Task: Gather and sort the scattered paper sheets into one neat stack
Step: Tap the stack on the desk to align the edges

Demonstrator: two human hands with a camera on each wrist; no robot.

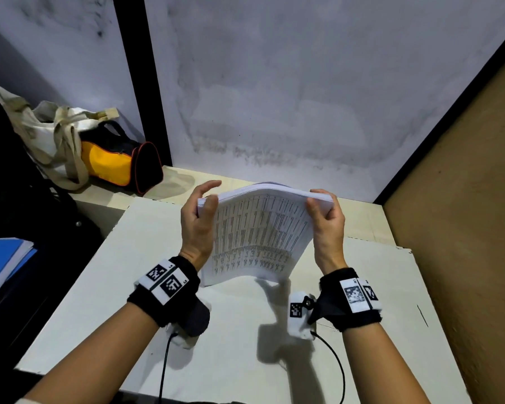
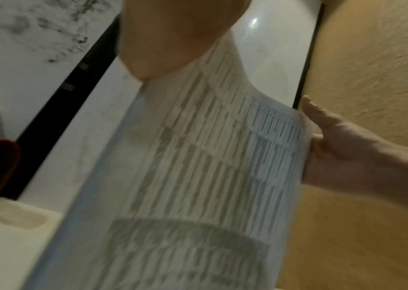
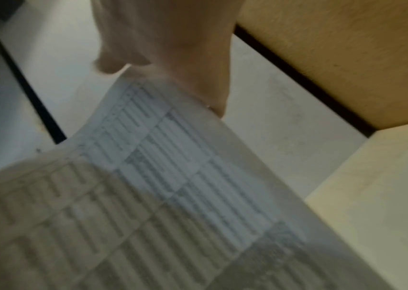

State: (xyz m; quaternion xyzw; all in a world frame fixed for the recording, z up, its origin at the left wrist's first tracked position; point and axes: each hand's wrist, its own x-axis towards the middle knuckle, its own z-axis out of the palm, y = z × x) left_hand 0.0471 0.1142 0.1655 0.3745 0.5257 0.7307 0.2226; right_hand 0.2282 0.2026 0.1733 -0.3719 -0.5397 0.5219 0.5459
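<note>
A thick stack of printed paper sheets stands almost upright above the white table, its printed face toward me and its top edge bowed over. My left hand grips the stack's upper left edge, thumb on the front. My right hand grips the upper right corner, fingers curled round it. The stack's lower edge hangs just above the table. In the left wrist view the paper stack fills the middle, with the right hand at its far edge. In the right wrist view the paper stack is blurred.
A yellow and black bag and a beige cloth bag lie at the back left. A blue folder sits at the left edge. A grey wall stands behind the table and a brown wall on the right.
</note>
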